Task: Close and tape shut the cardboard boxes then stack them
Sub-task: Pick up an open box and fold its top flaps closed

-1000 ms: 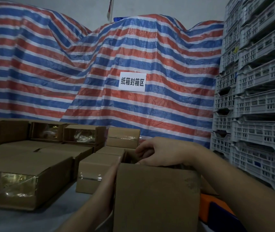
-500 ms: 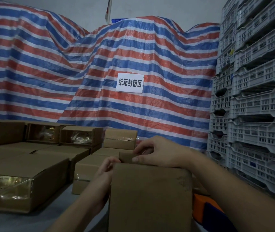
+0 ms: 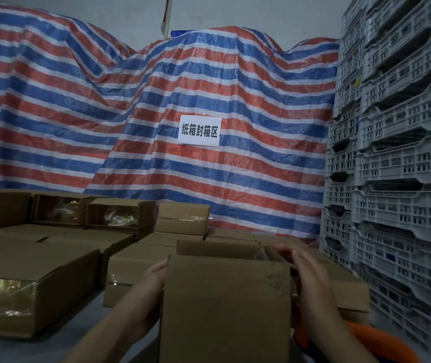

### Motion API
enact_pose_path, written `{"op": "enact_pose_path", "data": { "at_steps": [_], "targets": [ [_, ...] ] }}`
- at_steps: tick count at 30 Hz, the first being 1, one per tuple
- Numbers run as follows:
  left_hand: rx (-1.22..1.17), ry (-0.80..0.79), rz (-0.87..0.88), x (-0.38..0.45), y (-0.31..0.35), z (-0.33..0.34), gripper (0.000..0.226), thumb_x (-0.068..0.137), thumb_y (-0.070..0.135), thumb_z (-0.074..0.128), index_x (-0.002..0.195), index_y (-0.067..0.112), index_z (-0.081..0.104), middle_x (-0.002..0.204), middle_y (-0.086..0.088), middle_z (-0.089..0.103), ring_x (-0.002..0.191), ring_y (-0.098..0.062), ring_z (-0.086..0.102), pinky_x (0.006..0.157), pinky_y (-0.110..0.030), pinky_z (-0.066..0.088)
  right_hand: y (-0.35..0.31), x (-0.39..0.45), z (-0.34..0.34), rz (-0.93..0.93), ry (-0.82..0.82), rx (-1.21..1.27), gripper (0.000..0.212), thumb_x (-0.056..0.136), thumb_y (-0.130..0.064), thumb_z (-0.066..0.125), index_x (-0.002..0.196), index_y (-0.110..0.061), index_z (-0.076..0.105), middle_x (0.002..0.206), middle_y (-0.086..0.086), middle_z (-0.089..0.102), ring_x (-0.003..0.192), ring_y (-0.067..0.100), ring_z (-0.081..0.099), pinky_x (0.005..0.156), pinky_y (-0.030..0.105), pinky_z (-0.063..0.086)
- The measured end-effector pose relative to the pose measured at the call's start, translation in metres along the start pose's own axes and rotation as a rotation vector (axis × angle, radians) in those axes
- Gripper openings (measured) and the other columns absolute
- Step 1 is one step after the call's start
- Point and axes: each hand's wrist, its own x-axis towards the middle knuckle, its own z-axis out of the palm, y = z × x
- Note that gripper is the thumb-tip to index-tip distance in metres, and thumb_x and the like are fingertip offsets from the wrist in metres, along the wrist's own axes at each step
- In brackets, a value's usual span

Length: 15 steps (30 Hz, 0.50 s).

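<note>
Cardboard is filling the lower view, and the open box [image 3: 225, 307] standing nearest the camera is serving as the landmark. Left of it, taped boxes [image 3: 33, 284] are lying in rows. Against its left wall, the left hand [image 3: 154, 280] is pressing with fingers hidden behind the edge, so I cannot tell its grip. At its right top corner, the right hand [image 3: 305, 268] is resting with fingers fairly straight, seemingly nudging a side flap inward. Right of it, grey plastic crates [image 3: 398, 179] are standing stacked. Flap folding appears under way; next, both top flaps need holding flat before taping.
</note>
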Motion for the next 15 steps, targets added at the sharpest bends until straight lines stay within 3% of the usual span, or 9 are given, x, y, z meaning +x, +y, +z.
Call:
{"op": "enact_pose_path", "data": {
  "at_steps": [3, 6, 8, 10, 12, 15],
  "targets": [
    [0.012, 0.023, -0.006, 0.001, -0.001, 0.0, 0.02, 0.065, 0.022, 0.063, 0.081, 0.02, 0.075, 0.076, -0.014, 0.074, 0.06, -0.025, 0.072, 0.052, -0.032, 0.054, 0.0, -0.008, 0.005, -0.171, -0.056, -0.054, 0.036, 0.106, -0.034, 0.041, 0.102, -0.035, 0.076, 0.11, -0.02, 0.072, 0.103, -0.006, 0.064, 0.087, 0.023, 0.047],
    [0.027, 0.023, 0.01, 0.001, -0.001, 0.002, 0.026, 0.069, 0.027, 0.064, 0.093, 0.024, 0.075, 0.083, -0.013, 0.075, 0.066, -0.025, 0.073, 0.058, -0.034, 0.054, 0.004, -0.011, 0.01, -0.186, -0.152, -0.114, 0.043, 0.094, -0.061, 0.033, 0.115, -0.045, 0.067, 0.114, -0.037, 0.065, 0.109, -0.019, 0.056, 0.082, -0.001, 0.04],
    [0.018, -0.008, 0.035, 0.0, 0.0, 0.003, 0.021, 0.07, 0.03, 0.063, 0.084, 0.031, 0.078, 0.084, -0.013, 0.075, 0.067, -0.025, 0.073, 0.054, -0.032, 0.055, 0.01, -0.01, 0.009, -0.135, -0.24, -0.056, 0.062, 0.083, -0.08, 0.033, 0.129, -0.045, 0.056, 0.119, -0.027, 0.069, 0.113, -0.008, 0.061, 0.085, 0.008, 0.048],
    [0.006, -0.013, 0.051, -0.001, 0.0, 0.003, 0.023, 0.07, 0.029, 0.063, 0.089, 0.029, 0.077, 0.084, -0.013, 0.075, 0.067, -0.025, 0.073, 0.055, -0.032, 0.054, 0.014, -0.01, 0.009, -0.092, -0.305, -0.033, 0.083, 0.07, -0.096, 0.034, 0.136, -0.05, 0.048, 0.125, -0.016, 0.07, 0.121, 0.003, 0.061, 0.1, 0.029, 0.046],
    [0.009, -0.011, 0.057, -0.001, 0.0, 0.004, 0.031, 0.069, 0.029, 0.062, 0.098, 0.026, 0.072, 0.084, -0.014, 0.075, 0.066, -0.025, 0.073, 0.06, -0.034, 0.051, 0.016, -0.009, 0.009, -0.084, -0.32, -0.08, 0.086, 0.063, -0.103, 0.028, 0.134, -0.06, 0.05, 0.139, -0.016, 0.061, 0.134, 0.006, 0.051, 0.115, 0.045, 0.034],
    [0.021, -0.016, 0.071, -0.002, 0.0, 0.004, 0.035, 0.067, 0.028, 0.062, 0.102, 0.025, 0.071, 0.085, -0.015, 0.075, 0.067, -0.026, 0.073, 0.064, -0.036, 0.051, 0.018, -0.009, 0.008, -0.046, -0.304, -0.11, 0.077, 0.06, -0.106, 0.024, 0.121, -0.071, 0.054, 0.151, -0.024, 0.041, 0.142, 0.005, 0.038, 0.121, 0.05, 0.026]
  ]
}}
